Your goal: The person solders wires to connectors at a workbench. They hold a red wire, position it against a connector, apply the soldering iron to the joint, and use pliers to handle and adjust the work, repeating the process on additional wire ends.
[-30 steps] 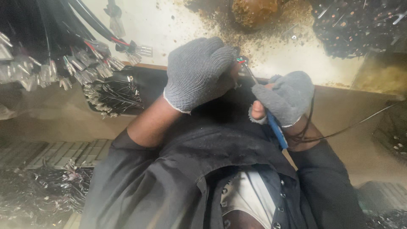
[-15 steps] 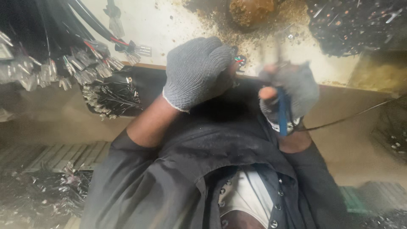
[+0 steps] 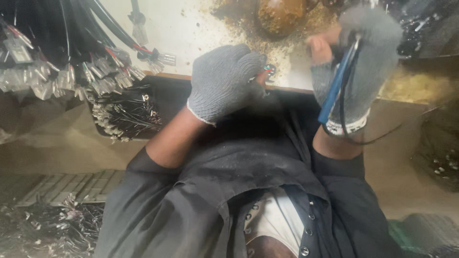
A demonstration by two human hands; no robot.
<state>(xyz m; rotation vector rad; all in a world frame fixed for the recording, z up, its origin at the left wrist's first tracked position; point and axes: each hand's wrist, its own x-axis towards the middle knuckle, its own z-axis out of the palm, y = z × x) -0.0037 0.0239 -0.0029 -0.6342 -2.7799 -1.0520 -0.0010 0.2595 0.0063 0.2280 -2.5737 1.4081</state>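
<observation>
From the head camera, looking straight down past the person's dark shirt (image 3: 248,191), both hands wear grey knit gloves.

The left hand (image 3: 224,81) sits at the near edge of the pale, stained bench (image 3: 201,33), fingers curled together into a loose fist. At its fingertips it pinches a small bunch of thin wires (image 3: 268,70), red and green showing, right at the bench edge. How tightly they are clamped I cannot tell, since the glove hides most of them.

The right hand (image 3: 358,67) is raised well above the bench and blurred. It is closed around a blue-handled tool (image 3: 337,83), whose handle runs down across the palm toward the wrist. A thin dark wire (image 3: 363,138) loops under the wrist and trails off to the right. The bare thumb tip pokes out of the glove on the hand's left side. The two hands are apart, with the wire bunch nearer the left.

Up and to the left, a thick bundle of black cables (image 3: 86,19) hangs across the bench, ending in many clear-sleeved terminals (image 3: 100,71). Just below them lies a dark pile of cut wires (image 3: 129,114). At the top, a brown rusty lump (image 3: 279,14) sits in a patch of brown grit. More wire scraps (image 3: 52,224) lie at the lower left.
</observation>
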